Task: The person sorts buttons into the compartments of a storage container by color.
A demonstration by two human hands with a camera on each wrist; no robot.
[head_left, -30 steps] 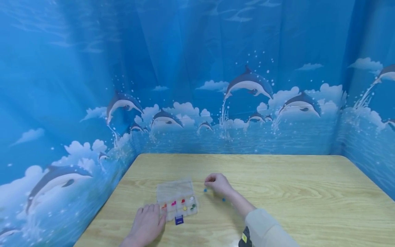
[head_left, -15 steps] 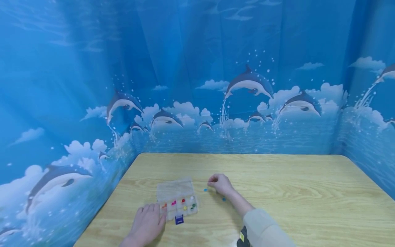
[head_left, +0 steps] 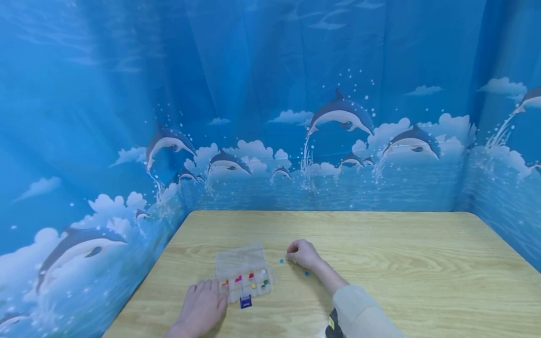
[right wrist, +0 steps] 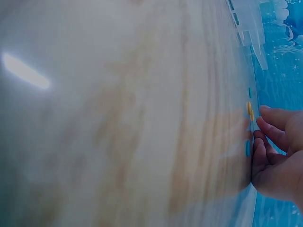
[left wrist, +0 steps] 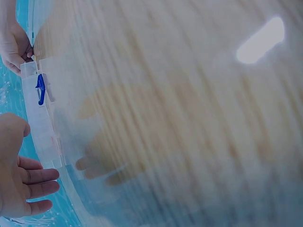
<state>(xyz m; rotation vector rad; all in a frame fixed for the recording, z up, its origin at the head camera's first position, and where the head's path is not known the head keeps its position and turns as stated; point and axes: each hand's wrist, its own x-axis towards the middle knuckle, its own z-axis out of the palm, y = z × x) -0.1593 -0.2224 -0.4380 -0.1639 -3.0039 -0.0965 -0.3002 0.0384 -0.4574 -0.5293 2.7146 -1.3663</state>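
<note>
A clear plastic compartment box lies with its lid folded back; small pieces in several colours sit inside. My left hand rests at the box's left end, thumb along its edge, fingers loosely extended in the left wrist view. My right hand is low over the table right of the box, fingers curled, thumb and index fingertips right at small yellow pieces. I cannot tell whether one is pinched. Small blue pieces lie beside this hand, one to its left and another under the wrist.
The wood-grain table stands against a blue curtain printed with dolphins. A dark blue clasp projects from the box's near side. A black object with a yellow mark shows by the right sleeve.
My right hand has drifted slightly right and a little nearer to me, away from the left blue piece. The left hand and the box have stayed in place.
</note>
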